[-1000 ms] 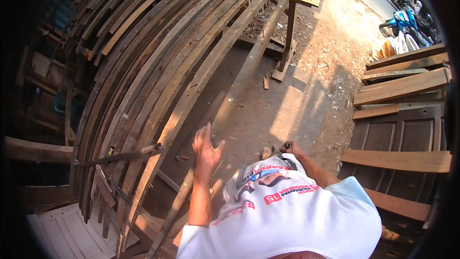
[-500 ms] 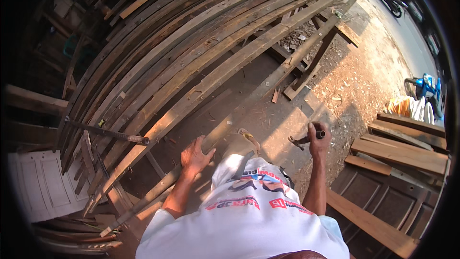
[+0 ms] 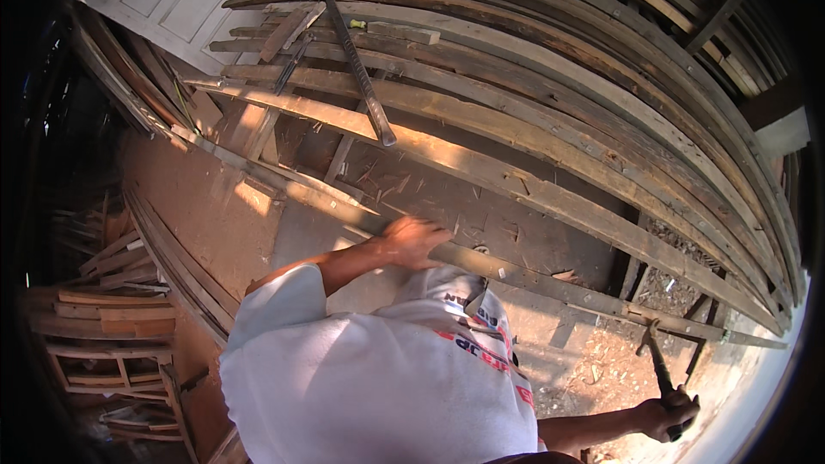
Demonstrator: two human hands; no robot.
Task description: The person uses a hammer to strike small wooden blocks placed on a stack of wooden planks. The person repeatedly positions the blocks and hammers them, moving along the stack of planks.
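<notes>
While the left hand point(image 3: 412, 241) lies on a long, narrow weathered wooden batten point(image 3: 550, 279), its fingers bent over the top edge, the right hand point(image 3: 669, 417) is clenched around the handle of a dark claw hammer point(image 3: 655, 357) whose head sits close to the batten's far stretch. Beyond the batten lies a stack of long grey-brown timber planks point(image 3: 550, 86), with a dark ribbed steel bar point(image 3: 354, 56) lying across them. A white panelled door point(image 3: 163, 0) lies at the upper left. Loose short boards point(image 3: 107, 309) pile up at the left.
</notes>
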